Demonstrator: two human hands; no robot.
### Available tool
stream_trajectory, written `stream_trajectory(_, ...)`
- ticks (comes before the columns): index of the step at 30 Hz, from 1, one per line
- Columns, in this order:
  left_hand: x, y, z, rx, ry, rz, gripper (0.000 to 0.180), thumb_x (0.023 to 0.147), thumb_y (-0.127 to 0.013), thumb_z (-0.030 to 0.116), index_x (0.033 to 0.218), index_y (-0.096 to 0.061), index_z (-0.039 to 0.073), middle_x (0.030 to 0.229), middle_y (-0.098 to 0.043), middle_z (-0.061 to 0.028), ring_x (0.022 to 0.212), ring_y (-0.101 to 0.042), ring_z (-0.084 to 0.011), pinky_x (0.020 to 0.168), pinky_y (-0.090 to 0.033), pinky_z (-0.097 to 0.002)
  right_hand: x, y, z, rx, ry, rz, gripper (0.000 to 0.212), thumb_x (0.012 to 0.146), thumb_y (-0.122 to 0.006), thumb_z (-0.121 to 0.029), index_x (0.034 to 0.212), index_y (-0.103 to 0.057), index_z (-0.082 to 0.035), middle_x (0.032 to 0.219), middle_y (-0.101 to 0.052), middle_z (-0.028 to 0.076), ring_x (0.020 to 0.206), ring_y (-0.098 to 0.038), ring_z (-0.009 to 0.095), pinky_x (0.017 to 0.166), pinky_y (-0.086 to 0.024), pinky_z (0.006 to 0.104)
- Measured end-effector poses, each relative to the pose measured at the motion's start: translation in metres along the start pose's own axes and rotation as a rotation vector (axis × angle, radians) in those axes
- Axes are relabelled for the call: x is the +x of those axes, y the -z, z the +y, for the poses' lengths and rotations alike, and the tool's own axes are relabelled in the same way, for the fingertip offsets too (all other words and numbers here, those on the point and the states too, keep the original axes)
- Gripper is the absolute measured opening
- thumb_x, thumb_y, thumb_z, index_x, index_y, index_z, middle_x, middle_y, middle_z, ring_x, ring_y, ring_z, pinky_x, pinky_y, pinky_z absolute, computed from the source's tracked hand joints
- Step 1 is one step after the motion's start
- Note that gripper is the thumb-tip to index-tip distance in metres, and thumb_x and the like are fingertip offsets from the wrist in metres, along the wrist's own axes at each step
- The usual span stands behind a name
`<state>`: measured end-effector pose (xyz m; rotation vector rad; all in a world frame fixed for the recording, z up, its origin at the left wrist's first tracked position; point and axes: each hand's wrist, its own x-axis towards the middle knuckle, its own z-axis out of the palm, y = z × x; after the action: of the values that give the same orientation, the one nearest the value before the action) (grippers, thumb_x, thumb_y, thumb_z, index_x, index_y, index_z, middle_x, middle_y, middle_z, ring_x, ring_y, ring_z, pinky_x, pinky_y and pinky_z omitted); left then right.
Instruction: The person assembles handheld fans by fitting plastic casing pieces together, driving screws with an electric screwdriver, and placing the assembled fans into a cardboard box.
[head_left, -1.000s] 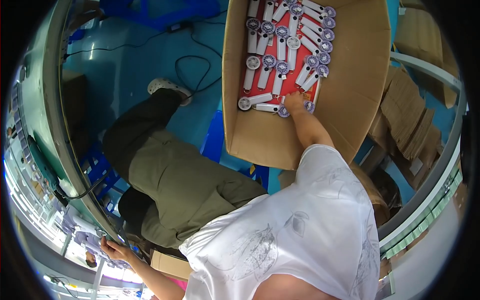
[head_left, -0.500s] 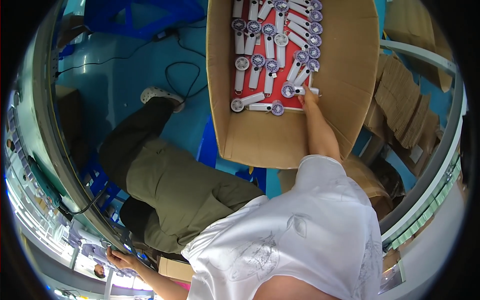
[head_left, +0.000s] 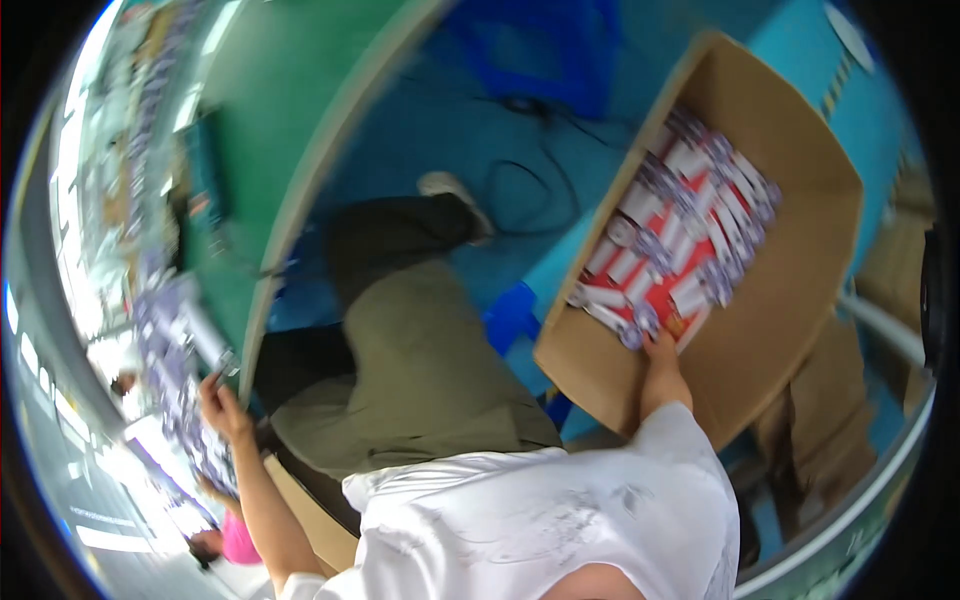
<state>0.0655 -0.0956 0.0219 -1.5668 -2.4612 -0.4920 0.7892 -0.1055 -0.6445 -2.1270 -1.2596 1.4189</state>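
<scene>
Grip of the right hand [head_left: 660, 352] is hard to judge: the fingertips reach the nearest of the handheld fans [head_left: 622, 232], but blur hides whether they close on one or only touch it. Those fans lie in loose rows on a red layer [head_left: 690, 264] inside the deep cardboard box [head_left: 790, 270], with the right hand over the near wall. The left hand [head_left: 226, 408] is at the bench [head_left: 275, 120], its fingers bent near the ring end of a pale handle-shaped piece [head_left: 204, 335]; I cannot tell if they pinch it. Beside that piece, more purple-and-white fans crowd the bench in a blurred cluster [head_left: 165, 325].

Several slips seem possible. The hands are well apart, so attention divided between them could let the right one knock a neighbouring fan out of line. A hold by the ring alone might let the pale piece swing against the cluster. If the forearm pressed on the near wall, the box could shift and disturb the rows.
</scene>
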Motion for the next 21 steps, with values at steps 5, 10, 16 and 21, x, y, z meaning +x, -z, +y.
stream_trajectory(5,-0.002,-0.019,0.026,-0.231,-0.099,0.122,0.017,0.087,-0.065,0.009,0.101,-0.067,-0.001,0.068,-0.046,0.0018,0.059,-0.04,-0.0076,0.053,-0.03,-0.024,-0.005,0.046,-0.103,0.172,-0.379,0.214,0.049,0.08,-0.077,-0.034,0.112,-0.069,0.003,0.101,-0.074,0.019,0.096,-0.072,0.031,0.085,-0.056,0.0422)
stream_trajectory(10,-0.008,-0.015,0.039,-0.334,-0.018,0.128,0.011,0.083,-0.068,0.004,0.093,-0.067,-0.001,0.062,-0.041,0.0018,0.055,-0.036,-0.0071,0.051,-0.027,-0.0246,0.033,0.103,-0.132,0.541,-0.465,0.733,0.043,0.086,-0.073,-0.029,0.103,-0.069,0.011,0.099,-0.072,0.021,0.088,-0.07,0.028,0.08,-0.056,0.0388)
stream_trajectory(16,0.008,-0.013,0.043,-0.474,0.001,0.139,0.004,0.083,-0.071,0.002,0.083,-0.068,0.0,0.061,-0.047,0.0006,0.052,-0.037,-0.0059,0.048,-0.029,-0.0241,-0.045,0.13,-0.409,0.241,0.699,0.635,0.03,0.096,-0.067,-0.007,0.123,-0.064,0.003,0.112,-0.07,0.014,0.096,-0.069,0.022,0.079,-0.056,0.0305)
stream_trajectory(21,0.015,-0.017,0.041,-0.569,0.034,0.12,0.006,0.086,-0.071,0.003,0.082,-0.068,-0.001,0.062,-0.049,0.0007,0.052,-0.037,-0.0041,0.047,-0.028,-0.0232,-0.189,0.088,-0.654,-0.008,1.339,0.406,0.017,0.086,-0.069,0.008,0.102,-0.07,0.002,0.09,-0.069,0.012,0.073,-0.065,0.022,0.066,-0.052,0.0286)
